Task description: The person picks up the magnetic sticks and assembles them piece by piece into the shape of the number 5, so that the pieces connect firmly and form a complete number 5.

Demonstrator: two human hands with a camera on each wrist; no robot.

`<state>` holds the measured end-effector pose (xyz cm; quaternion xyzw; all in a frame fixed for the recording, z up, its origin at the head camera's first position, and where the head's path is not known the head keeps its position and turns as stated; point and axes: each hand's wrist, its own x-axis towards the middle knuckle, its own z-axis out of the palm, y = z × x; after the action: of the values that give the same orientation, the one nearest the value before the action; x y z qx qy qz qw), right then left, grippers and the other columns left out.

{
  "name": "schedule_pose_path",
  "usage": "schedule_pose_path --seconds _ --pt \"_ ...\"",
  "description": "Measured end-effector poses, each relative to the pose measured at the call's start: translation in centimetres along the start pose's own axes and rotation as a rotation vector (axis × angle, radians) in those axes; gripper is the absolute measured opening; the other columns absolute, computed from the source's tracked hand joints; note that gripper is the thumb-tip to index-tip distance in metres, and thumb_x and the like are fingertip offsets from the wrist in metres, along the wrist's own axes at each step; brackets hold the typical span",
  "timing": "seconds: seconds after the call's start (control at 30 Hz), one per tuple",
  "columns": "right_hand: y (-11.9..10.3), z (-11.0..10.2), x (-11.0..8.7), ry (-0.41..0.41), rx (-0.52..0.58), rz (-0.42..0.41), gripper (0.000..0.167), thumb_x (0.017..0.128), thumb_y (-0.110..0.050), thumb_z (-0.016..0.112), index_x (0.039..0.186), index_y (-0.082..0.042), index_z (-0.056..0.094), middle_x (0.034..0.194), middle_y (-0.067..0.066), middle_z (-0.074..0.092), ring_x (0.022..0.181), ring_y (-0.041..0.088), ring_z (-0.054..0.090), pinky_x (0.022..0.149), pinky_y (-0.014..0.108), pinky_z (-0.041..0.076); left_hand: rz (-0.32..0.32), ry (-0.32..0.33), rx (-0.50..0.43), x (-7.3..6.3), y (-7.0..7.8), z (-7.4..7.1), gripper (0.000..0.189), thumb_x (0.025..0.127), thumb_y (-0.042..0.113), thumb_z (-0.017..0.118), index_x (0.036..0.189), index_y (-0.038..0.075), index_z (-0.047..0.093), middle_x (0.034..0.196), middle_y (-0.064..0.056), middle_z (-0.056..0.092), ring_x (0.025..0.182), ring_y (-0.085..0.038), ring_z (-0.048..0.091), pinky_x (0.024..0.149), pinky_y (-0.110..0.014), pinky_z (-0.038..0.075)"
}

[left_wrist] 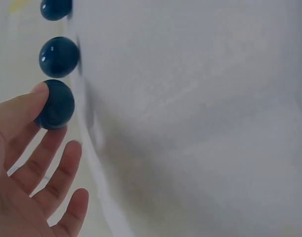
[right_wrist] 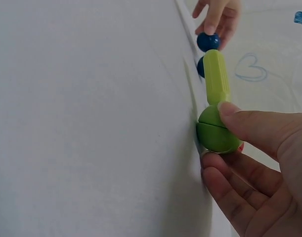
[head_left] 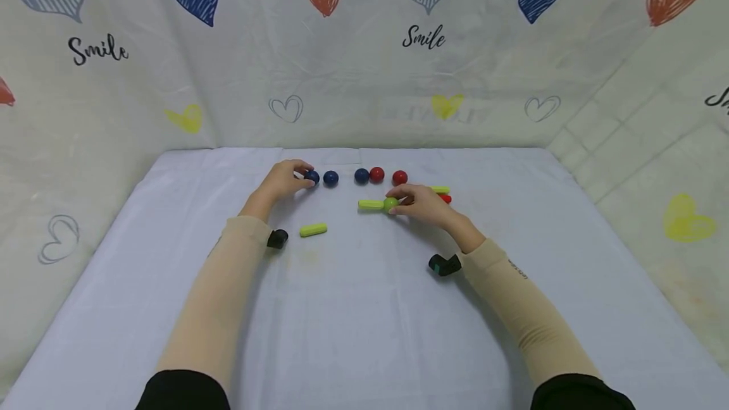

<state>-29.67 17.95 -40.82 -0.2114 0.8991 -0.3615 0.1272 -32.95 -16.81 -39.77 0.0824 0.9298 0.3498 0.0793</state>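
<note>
At the back left of the table, my left hand (head_left: pixel 281 179) pinches a blue ball (left_wrist: pixel 61 106) between thumb and fingertips. A second blue ball (head_left: pixel 331 178) lies just to its right. My right hand (head_left: pixel 424 204) grips a green ball (right_wrist: pixel 217 131) between thumb and fingers, in front of the red balls. Out of that ball a yellow-green rod (head_left: pixel 370 205) extends leftward, its end joined to the ball. A seam line runs across the green ball in the right wrist view.
Along the back edge are another blue ball (head_left: pixel 361 176) and two red balls (head_left: pixel 376 174). A yellow-green rod (head_left: pixel 313 229) lies front left of centre. Behind my right hand, another yellow-green rod (head_left: pixel 441 189) and a red rod (head_left: pixel 446 198) partly show.
</note>
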Motion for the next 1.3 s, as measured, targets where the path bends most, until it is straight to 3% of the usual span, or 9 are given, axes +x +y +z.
schedule_pose_path --seconds 0.27,0.57,0.9,1.3 --pt "0.1 -0.1 0.1 -0.002 0.001 -0.003 0.038 0.094 -0.016 0.077 0.131 -0.009 0.068 0.128 0.013 0.067 0.107 0.029 0.063 0.094 0.042 0.053 0.044 0.068 0.032 -1.5 0.6 -0.3 0.042 0.099 0.021 0.070 0.139 0.008 0.061 0.134 -0.015 0.061 0.116 -0.033 0.056 0.096 -0.048 0.046" --pt "0.2 0.0 0.1 -0.007 0.005 0.010 0.040 0.094 -0.018 0.077 0.131 -0.008 0.067 0.128 0.013 0.066 0.108 0.029 0.062 0.093 0.041 0.053 0.091 0.073 0.018 -3.0 1.3 0.9 0.042 0.097 0.022 0.073 0.136 0.009 0.064 0.130 -0.014 0.064 0.111 -0.030 0.058 0.091 -0.045 0.048" --pt "0.2 -0.1 0.1 0.007 0.000 0.014 0.038 0.094 -0.018 0.076 0.130 -0.009 0.067 0.126 0.013 0.067 0.107 0.029 0.063 0.093 0.041 0.053 0.149 0.012 0.000 -4.0 3.3 2.2 0.041 0.096 0.022 0.075 0.134 0.010 0.067 0.127 -0.012 0.066 0.108 -0.029 0.059 0.089 -0.041 0.048" --pt "-0.1 -0.1 0.0 -0.003 0.002 0.002 0.038 0.095 -0.016 0.076 0.131 -0.007 0.067 0.127 0.015 0.067 0.109 0.030 0.063 0.096 0.043 0.052 0.143 -0.065 0.019 -4.4 4.0 3.4 0.042 0.096 0.023 0.076 0.135 0.011 0.066 0.126 -0.012 0.066 0.103 -0.027 0.059 0.086 -0.039 0.050"
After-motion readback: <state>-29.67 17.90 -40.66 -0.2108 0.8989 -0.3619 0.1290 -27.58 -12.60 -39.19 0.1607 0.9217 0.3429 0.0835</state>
